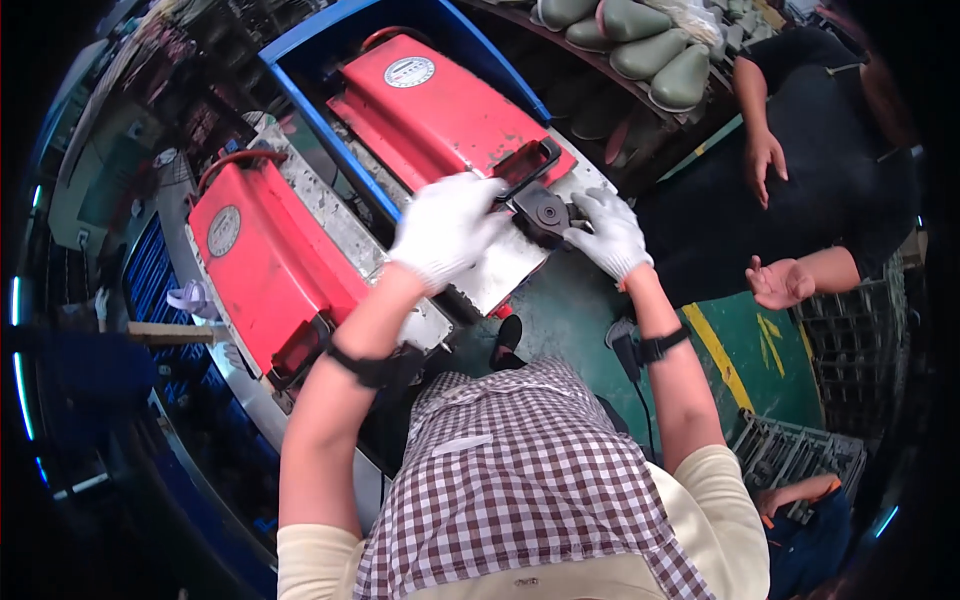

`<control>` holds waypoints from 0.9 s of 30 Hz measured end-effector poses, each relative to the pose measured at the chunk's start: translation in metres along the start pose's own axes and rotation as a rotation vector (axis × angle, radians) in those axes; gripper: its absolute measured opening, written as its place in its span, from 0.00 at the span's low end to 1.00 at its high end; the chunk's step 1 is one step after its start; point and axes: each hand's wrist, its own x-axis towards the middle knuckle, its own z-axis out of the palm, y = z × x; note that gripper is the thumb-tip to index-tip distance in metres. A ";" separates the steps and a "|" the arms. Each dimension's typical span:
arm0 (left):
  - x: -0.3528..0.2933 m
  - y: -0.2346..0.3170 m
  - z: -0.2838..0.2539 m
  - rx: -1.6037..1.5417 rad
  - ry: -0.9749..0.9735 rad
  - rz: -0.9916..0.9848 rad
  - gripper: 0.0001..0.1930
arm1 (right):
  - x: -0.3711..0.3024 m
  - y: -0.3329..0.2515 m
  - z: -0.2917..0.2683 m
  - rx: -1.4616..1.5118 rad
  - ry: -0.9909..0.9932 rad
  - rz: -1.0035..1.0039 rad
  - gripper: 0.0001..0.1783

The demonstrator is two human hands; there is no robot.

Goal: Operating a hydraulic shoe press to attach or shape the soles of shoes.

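Observation:
White knitted gloves cover both of my hands. My left hand (pixel 447 230) is over the front end of a red machine cover (pixel 430 105), its fingertips at the black handle (pixel 530 168) and its thumb apart from the fingers; some blur hides the exact contact. Just right of it is a squarish black block (pixel 545 213) with a round, ringed hole in its face. My right hand (pixel 612 235) grips the right side of this block, thumb below and fingers above. Under the block lies the machine's pale metal front plate (pixel 495 272).
A second red machine (pixel 265 250) stands to the left. Behind the nearer machine rises a blue tray wall (pixel 320 130). Grey-green shoe lasts (pixel 645 50) lie on a rack at the back. A person in dark clothes (pixel 800 160) stands at right; another person's arm (pixel 805 492) shows lower right.

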 end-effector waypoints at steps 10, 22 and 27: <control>0.053 -0.026 0.118 0.227 0.121 -0.011 0.20 | -0.034 -0.047 0.032 0.042 -0.486 0.422 0.35; 0.107 0.002 -0.019 0.278 0.495 0.069 0.19 | 0.125 -0.072 0.026 0.044 -0.424 -0.017 0.40; 0.147 0.005 -0.083 0.107 0.847 0.298 0.18 | 0.188 -0.056 0.135 -0.143 0.008 -0.104 0.48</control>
